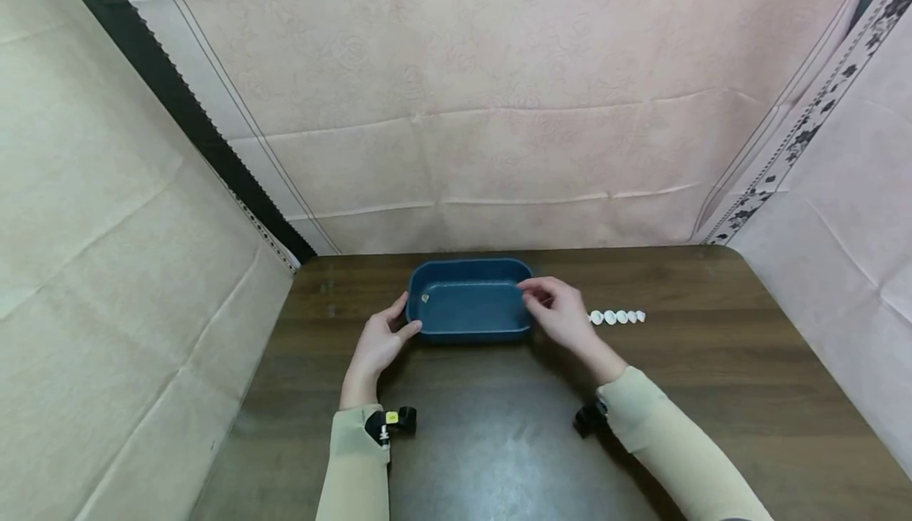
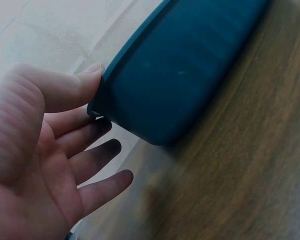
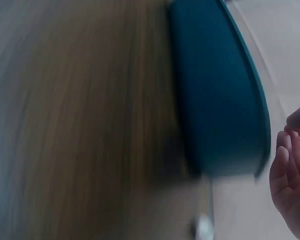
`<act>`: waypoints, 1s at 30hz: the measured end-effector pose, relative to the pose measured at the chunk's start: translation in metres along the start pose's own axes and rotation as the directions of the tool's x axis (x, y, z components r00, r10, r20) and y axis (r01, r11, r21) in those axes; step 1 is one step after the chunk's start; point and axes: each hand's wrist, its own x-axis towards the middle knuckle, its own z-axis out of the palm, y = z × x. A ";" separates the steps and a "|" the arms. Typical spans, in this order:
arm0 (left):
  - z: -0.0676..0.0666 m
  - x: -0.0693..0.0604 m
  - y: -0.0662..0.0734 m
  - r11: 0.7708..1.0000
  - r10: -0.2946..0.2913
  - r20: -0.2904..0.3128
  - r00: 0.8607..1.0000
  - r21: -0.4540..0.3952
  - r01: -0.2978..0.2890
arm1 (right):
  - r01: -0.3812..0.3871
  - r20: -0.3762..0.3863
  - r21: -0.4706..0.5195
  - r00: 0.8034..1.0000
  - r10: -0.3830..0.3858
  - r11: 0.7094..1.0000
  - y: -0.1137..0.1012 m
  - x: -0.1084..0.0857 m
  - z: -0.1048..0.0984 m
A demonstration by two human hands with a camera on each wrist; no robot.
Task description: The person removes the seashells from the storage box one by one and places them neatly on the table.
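A deep blue rectangular tub (image 1: 470, 336) with rounded corners rests on the wooden table. My left hand (image 1: 381, 339) pinches its left rim between thumb and index finger; in the left wrist view the other fingers spread below the rim. Over the tub's right end is my right hand (image 1: 559, 311). In the right wrist view the thumb and fingertips of that hand (image 3: 292, 165) meet just beyond the rim; whether something small is between them cannot be made out. One small pale piece (image 1: 425, 298) lies inside the tub, near its left end.
Several small white round pieces (image 1: 621, 317) stand in a row on the table (image 1: 463, 418), right of the right hand. One blurred white piece (image 3: 205, 227) shows in the right wrist view. Pale cloth (image 1: 499, 149) hangs behind the table and at both sides.
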 end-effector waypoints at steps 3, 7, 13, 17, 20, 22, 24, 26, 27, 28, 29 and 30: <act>0.000 0.000 0.001 1.000 0.002 -0.006 1.000 -0.001 -0.002 | 0.061 0.100 0.008 0.993 -0.061 0.998 -0.017 0.009 0.024; 0.000 0.000 0.000 1.000 0.010 -0.005 1.000 0.000 -0.010 | 0.058 0.268 0.000 0.962 -0.056 0.998 -0.034 0.024 0.054; 0.000 0.001 -0.001 1.000 0.005 0.000 1.000 0.001 -0.005 | -0.003 0.478 -0.069 0.878 0.035 0.998 -0.044 0.047 0.093; -0.001 0.001 -0.001 1.000 0.009 -0.005 1.000 -0.007 -0.009 | -0.045 0.524 -0.111 0.846 0.097 0.993 -0.047 0.060 0.112; -0.001 0.001 -0.002 1.000 0.009 -0.008 1.000 -0.010 -0.009 | -0.106 0.517 -0.128 0.841 0.158 0.986 -0.049 0.068 0.123; -0.001 0.001 -0.002 1.000 0.011 -0.010 1.000 -0.014 -0.011 | -0.145 0.497 -0.135 0.846 0.193 0.980 -0.049 0.071 0.129; -0.001 0.001 -0.002 1.000 0.012 -0.010 1.000 -0.014 -0.012 | -0.178 0.472 -0.130 0.854 0.219 0.975 -0.048 0.074 0.135; 0.000 0.001 -0.002 1.000 0.013 -0.011 1.000 -0.016 -0.013 | -0.204 0.446 -0.122 0.863 0.237 0.971 -0.047 0.076 0.140; 0.000 0.001 -0.003 1.000 0.014 -0.011 1.000 -0.016 -0.014 | -0.210 0.435 -0.119 0.868 0.242 0.970 -0.047 0.077 0.142; 0.000 0.002 -0.003 1.000 0.015 -0.013 1.000 -0.014 -0.015 | -0.216 0.425 -0.117 0.871 0.245 0.969 -0.047 0.078 0.144; 0.000 0.002 -0.002 1.000 0.015 -0.013 1.000 -0.014 -0.015 | -0.219 0.418 -0.116 0.874 0.248 0.969 -0.047 0.079 0.147; 0.000 0.002 -0.002 1.000 0.017 -0.012 1.000 -0.010 -0.018 | -0.220 0.412 -0.119 0.876 0.250 0.968 -0.047 0.080 0.149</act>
